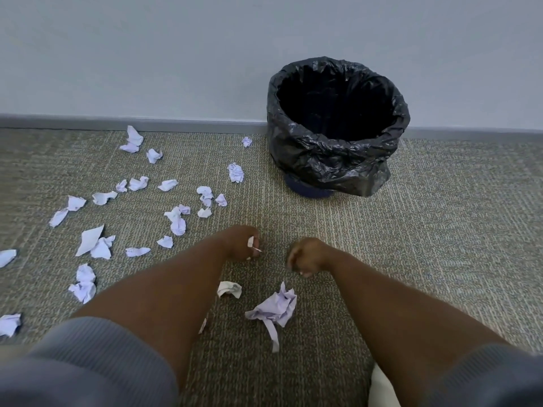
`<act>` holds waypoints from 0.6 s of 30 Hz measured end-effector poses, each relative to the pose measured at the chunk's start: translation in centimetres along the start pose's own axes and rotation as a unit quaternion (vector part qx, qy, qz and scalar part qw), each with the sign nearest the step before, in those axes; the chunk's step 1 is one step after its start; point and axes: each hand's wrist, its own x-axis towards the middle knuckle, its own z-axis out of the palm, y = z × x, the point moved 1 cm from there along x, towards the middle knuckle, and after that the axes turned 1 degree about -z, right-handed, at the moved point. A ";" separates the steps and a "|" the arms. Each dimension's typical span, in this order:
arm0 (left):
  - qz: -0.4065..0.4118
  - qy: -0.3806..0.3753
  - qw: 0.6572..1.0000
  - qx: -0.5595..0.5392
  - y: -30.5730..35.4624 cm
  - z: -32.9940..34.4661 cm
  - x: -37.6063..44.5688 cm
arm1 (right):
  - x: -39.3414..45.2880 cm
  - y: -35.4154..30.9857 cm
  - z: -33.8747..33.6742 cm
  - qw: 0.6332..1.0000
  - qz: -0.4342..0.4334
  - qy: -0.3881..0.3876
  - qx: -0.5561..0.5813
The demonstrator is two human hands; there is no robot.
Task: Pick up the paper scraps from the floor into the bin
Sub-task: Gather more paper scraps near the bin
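Observation:
Several crumpled white paper scraps lie on the carpet, most of them left of centre, such as one scrap (236, 172) near the bin. A large crumpled scrap (274, 309) and a smaller one (229, 289) lie between my forearms. The bin (338, 171), lined with a black bag, stands by the wall at the upper right, its inside dark. My left hand (239, 240) is closed on a small paper scrap (251, 242) that shows white at the fingers. My right hand (305, 257) is curled into a fist close to the floor; anything inside it is hidden.
The grey-green carpet (440, 245) runs up to a grey skirting board (176, 124) and a pale wall. My grey sleeves fill the bottom corners. More scraps sit at the far left edge (7, 257).

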 end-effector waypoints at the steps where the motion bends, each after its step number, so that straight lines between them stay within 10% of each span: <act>1: -0.001 0.002 1.000 -0.005 0.0 -0.2 -0.4 | -0.3 -0.5 0.4 0.999 0.014 -0.030 -0.007; 7: -0.021 0.012 0.999 -0.038 -0.7 -0.6 -1.9 | -1.0 -1.4 1.8 0.954 -0.107 -0.084 -0.268; 18: -0.037 0.017 0.998 -0.045 -1.9 -1.4 -3.8 | -1.9 -1.1 4.1 0.984 -0.110 -0.042 -0.137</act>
